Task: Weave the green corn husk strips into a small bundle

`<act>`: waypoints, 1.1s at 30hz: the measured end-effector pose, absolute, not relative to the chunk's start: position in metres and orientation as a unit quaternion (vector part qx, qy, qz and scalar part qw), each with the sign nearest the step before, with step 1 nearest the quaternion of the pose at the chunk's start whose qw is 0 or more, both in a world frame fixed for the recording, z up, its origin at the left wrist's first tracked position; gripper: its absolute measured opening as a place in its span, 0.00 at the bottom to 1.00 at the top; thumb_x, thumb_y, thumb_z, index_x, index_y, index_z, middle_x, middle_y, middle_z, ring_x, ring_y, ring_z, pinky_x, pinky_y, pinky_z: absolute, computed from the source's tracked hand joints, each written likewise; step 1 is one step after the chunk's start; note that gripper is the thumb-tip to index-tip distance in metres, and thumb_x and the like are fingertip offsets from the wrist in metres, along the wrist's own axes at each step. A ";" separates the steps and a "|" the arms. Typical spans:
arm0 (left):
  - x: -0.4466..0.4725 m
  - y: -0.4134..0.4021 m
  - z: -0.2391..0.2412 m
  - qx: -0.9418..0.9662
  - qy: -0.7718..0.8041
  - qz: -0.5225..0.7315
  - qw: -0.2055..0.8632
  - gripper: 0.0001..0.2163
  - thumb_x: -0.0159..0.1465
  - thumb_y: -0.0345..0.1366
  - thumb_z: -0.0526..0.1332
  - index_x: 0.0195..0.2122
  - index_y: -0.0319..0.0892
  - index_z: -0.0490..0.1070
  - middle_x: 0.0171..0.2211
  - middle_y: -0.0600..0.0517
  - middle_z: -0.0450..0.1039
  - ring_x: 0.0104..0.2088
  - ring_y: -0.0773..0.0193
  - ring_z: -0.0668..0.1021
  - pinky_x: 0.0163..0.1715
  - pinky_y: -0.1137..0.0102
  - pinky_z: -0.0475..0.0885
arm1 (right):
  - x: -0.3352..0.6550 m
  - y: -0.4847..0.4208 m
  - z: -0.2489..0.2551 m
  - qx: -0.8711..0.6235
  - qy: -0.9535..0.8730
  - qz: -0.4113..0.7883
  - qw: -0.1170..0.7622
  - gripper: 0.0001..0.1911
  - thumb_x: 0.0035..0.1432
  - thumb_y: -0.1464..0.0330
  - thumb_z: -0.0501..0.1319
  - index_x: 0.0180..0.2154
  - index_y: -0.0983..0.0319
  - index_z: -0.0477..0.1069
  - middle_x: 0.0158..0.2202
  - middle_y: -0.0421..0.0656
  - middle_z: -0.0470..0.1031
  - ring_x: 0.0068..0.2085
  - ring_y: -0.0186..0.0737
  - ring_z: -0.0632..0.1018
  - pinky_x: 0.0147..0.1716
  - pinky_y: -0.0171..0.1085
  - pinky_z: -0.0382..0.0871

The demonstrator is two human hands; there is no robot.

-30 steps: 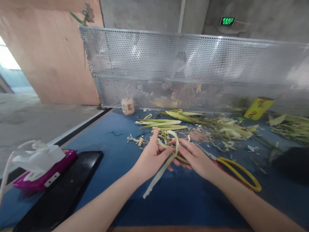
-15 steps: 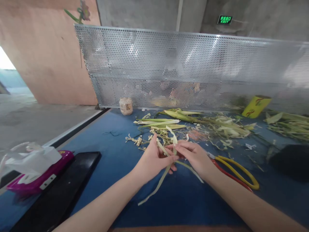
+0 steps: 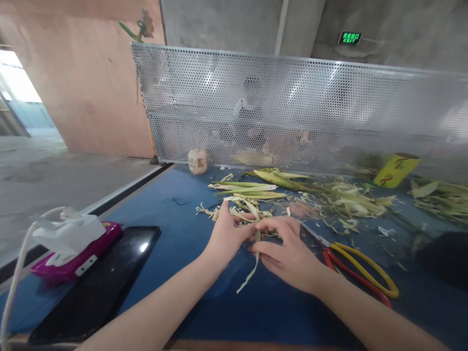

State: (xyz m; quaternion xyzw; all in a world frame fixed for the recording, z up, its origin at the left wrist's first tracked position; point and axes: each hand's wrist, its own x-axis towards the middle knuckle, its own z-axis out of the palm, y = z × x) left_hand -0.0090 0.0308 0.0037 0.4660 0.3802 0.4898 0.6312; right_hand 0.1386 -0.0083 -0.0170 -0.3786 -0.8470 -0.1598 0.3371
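Over the blue table top (image 3: pixel 183 229), my left hand (image 3: pixel 227 235) pinches a pale green leaf strip (image 3: pixel 251 268) between thumb and fingers. My right hand (image 3: pixel 288 254) is curled around the same strip from the right, fingers pressed on it. The strip's free end hangs down toward me and curls onto the table. Just beyond my fingers lies a small heap of woven or torn leaf bits (image 3: pixel 241 210).
Long green leaves (image 3: pixel 252 187) and scraps (image 3: pixel 347 200) litter the table's far side. Yellow-and-red handled scissors (image 3: pixel 361 273) lie right of my right hand. A black tablet (image 3: pixel 98 282), a magenta tissue box (image 3: pixel 73 248), a small jar (image 3: pixel 197 161), a yellow cup (image 3: pixel 397 169) and a perforated metal screen (image 3: pixel 292 107) are around.
Both hands drew closer together and lower on the strip. My right hand curled over it. The hanging end became shorter and the camera shifted slightly.
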 end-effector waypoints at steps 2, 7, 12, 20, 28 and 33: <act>-0.010 0.030 0.003 0.482 0.372 0.497 0.618 0.46 0.49 0.24 0.64 0.60 0.39 0.31 0.31 0.53 0.72 0.24 0.68 0.77 0.26 0.72 0.73 | 0.139 -0.006 -0.017 -0.388 -0.832 -0.138 0.371 0.09 0.54 0.73 0.57 0.29 0.55 0.74 0.40 0.43 0.68 0.44 0.42 0.68 0.44 0.44 0.59; -0.012 0.028 0.004 0.564 0.313 0.500 0.577 0.46 0.51 0.26 0.63 0.61 0.44 0.29 0.33 0.51 0.73 0.32 0.62 0.78 0.36 0.66 0.73 | 0.149 0.005 -0.013 -0.426 -0.781 -0.030 0.456 0.11 0.57 0.71 0.56 0.39 0.54 0.74 0.48 0.45 0.71 0.48 0.44 0.71 0.47 0.46 0.62; -0.013 0.028 0.002 0.590 0.339 0.496 0.540 0.47 0.51 0.27 0.63 0.62 0.46 0.26 0.32 0.53 0.72 0.32 0.62 0.78 0.35 0.65 0.73 | 0.150 0.007 -0.015 -0.465 -0.748 0.071 0.468 0.13 0.57 0.71 0.54 0.41 0.54 0.74 0.43 0.41 0.76 0.46 0.43 0.75 0.47 0.45 0.65; -0.014 0.026 0.004 0.618 0.343 0.496 0.504 0.45 0.53 0.31 0.63 0.62 0.45 0.28 0.33 0.50 0.72 0.31 0.63 0.77 0.34 0.66 0.73 | 0.142 0.001 -0.008 -0.521 -0.666 0.138 0.515 0.07 0.51 0.67 0.60 0.31 0.55 0.77 0.34 0.41 0.79 0.38 0.46 0.77 0.40 0.44 0.70; -0.017 0.025 0.003 0.653 0.329 0.493 0.470 0.45 0.52 0.34 0.64 0.63 0.48 0.30 0.35 0.49 0.74 0.35 0.60 0.77 0.40 0.61 0.72 | 0.142 0.008 -0.009 -0.528 -0.524 0.402 0.534 0.10 0.45 0.63 0.64 0.32 0.60 0.72 0.26 0.40 0.77 0.30 0.41 0.77 0.30 0.38 0.70; -0.012 0.026 0.000 0.632 0.287 0.509 0.510 0.44 0.54 0.29 0.62 0.62 0.47 0.30 0.36 0.48 0.74 0.37 0.62 0.77 0.40 0.64 0.72 | 0.139 0.010 -0.013 -0.470 -0.444 0.522 0.556 0.19 0.41 0.62 0.68 0.34 0.61 0.65 0.22 0.37 0.73 0.23 0.33 0.73 0.24 0.33 0.65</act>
